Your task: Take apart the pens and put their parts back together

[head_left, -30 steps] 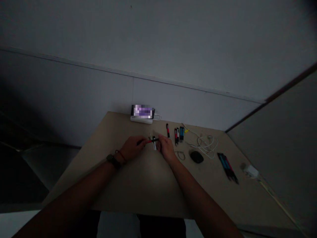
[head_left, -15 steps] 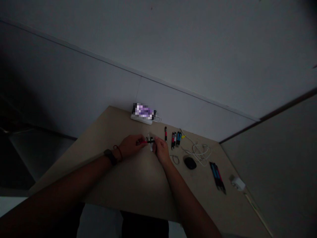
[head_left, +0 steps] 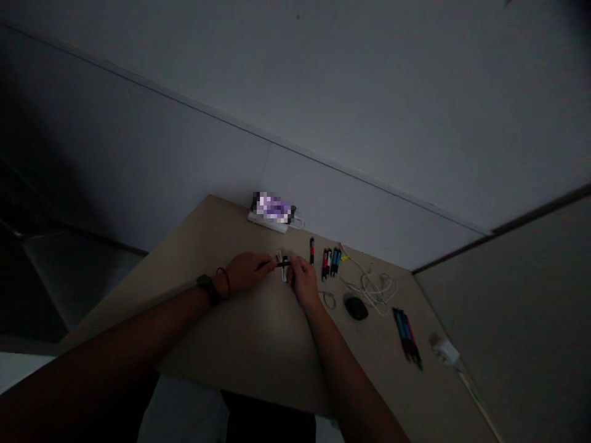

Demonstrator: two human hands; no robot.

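Above the table, my left hand (head_left: 252,271) and my right hand (head_left: 303,277) face each other, both closed on one slim dark pen (head_left: 283,264). The left pinches one end, where a bit of red showed a moment before. My right fingers wrap round its black end. White and dark pen pieces (head_left: 284,275) lie on the table just beneath the pen, partly covered by it and my right hand. To the right of that hand is a red and black pen (head_left: 312,251). Beside it are red and white pens (head_left: 326,264) and blue pens (head_left: 336,263).
A lit phone (head_left: 273,208) leans on a white block (head_left: 268,222) by the wall. Tangled white cables (head_left: 375,289), a black mouse (head_left: 356,307) and a bundle of pens (head_left: 407,338) lie on the right of the table (head_left: 240,351). A white plug (head_left: 446,351) sits at the right edge.
The camera view has shifted slightly. Both hands stay on the pen; less red shows at my left fingers than before. The things on the table have not moved.
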